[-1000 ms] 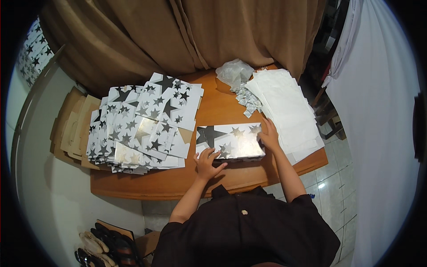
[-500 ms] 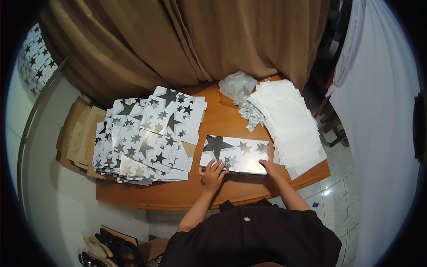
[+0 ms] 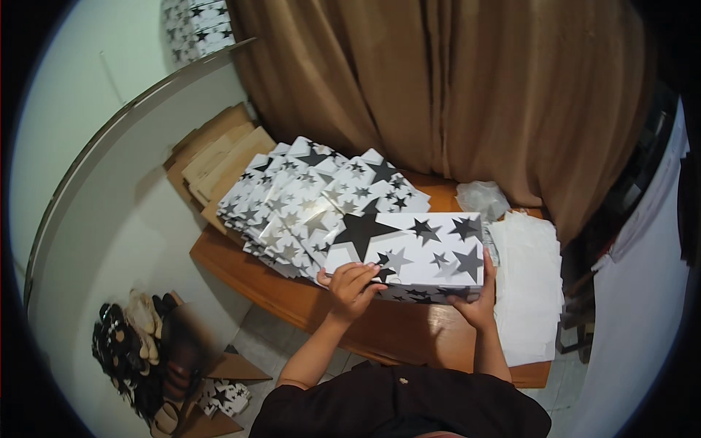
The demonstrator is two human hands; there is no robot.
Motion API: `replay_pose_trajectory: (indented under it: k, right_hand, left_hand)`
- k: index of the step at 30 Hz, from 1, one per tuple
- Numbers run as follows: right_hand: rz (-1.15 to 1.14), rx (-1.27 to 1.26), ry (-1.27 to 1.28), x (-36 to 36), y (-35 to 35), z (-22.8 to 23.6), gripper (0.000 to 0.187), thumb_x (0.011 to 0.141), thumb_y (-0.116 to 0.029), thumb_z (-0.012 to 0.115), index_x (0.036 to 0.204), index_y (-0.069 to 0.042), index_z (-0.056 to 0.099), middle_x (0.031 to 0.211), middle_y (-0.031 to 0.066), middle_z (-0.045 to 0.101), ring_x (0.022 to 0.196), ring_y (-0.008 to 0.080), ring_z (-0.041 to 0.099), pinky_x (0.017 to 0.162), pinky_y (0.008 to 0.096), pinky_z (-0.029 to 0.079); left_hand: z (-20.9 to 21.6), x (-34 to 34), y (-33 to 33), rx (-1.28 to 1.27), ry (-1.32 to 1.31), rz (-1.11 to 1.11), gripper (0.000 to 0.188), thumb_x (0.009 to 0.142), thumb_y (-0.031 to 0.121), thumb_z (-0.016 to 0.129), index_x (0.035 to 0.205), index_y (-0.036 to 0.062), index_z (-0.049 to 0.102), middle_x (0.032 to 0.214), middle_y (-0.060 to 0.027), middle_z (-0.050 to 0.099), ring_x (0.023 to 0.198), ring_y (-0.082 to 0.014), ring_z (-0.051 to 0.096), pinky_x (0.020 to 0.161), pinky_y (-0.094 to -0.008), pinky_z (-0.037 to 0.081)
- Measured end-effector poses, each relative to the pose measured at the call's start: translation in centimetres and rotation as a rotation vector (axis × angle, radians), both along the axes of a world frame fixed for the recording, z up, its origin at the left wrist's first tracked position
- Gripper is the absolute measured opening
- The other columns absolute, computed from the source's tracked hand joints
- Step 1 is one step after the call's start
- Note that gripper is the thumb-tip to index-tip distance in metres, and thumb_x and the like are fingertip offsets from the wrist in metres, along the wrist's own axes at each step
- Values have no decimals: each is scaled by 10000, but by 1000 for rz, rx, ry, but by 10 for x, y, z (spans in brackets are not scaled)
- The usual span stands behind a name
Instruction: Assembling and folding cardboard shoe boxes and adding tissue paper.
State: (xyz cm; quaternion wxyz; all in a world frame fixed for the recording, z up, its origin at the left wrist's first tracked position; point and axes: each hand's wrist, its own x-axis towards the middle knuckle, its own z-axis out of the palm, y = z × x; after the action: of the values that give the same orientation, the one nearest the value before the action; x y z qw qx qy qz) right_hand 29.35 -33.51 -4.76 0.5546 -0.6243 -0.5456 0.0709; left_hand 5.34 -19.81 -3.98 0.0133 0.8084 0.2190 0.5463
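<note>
Brown curtain (image 3: pixel 438 87) hung behind a counter (image 3: pixel 431 332) as a star-print box was held

White paper sheets (image 3: pixel 529 292) lay in a stack at the counter's right, near a crumpled plastic bag (image 3: pixel 482 201). Flat star-print cardboard (image 3: pixel 292 201) was piled on the left, beside brown cardboard (image 3: pixel 219 157). Between both hands was the star-print box (image 3: pixel 431 252), its left end overlapping the pile in view. The left hand (image 3: pixel 352 288) curled spread fingers over the near top edge, toward the left corner. The right hand (image 3: pixel 478 306) pinched the right near corner, thumb on the front side, fingers up the end.
</note>
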Motion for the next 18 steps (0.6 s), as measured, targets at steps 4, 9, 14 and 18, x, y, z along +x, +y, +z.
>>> replay_pose_trajectory:
  k: [4,9,14,18]
  right_hand:
    - [277,406,114,-34,46,-3,942,698,-213,771,1429,-169,179,1448,260,234,1355,403,214,1041,597,-25]
    - [254,468,-163,-67,78,36,757,753,-77,677,1365,-160,239,1448,278,212,1333,391,247,1091,486,4]
    - [261,576,-3,-93,111,65,715,783,-113,654,1365,-97,238,1428,222,257,1285,292,299,1071,401,167]
    - [199,691,173,-117,144,114,702,831,-223,644,1380,-49,242,1295,128,362,1194,229,355,1024,356,249]
  left_hand:
    - [17,-38,16,24,-23,137,330,673,345,737,910,120,699,897,15,660,891,-175,590,983,-383,217]
    - [61,-79,26,188,7,265,308,749,384,682,906,119,693,874,-19,653,871,-196,601,1016,-385,203]
    - [85,-108,48,465,-6,467,230,812,330,642,981,178,678,1018,12,630,988,-172,560,1050,-427,112]
    - [94,-135,90,529,-27,522,247,793,270,590,1015,200,673,1194,-37,538,1138,-211,467,1059,-451,78]
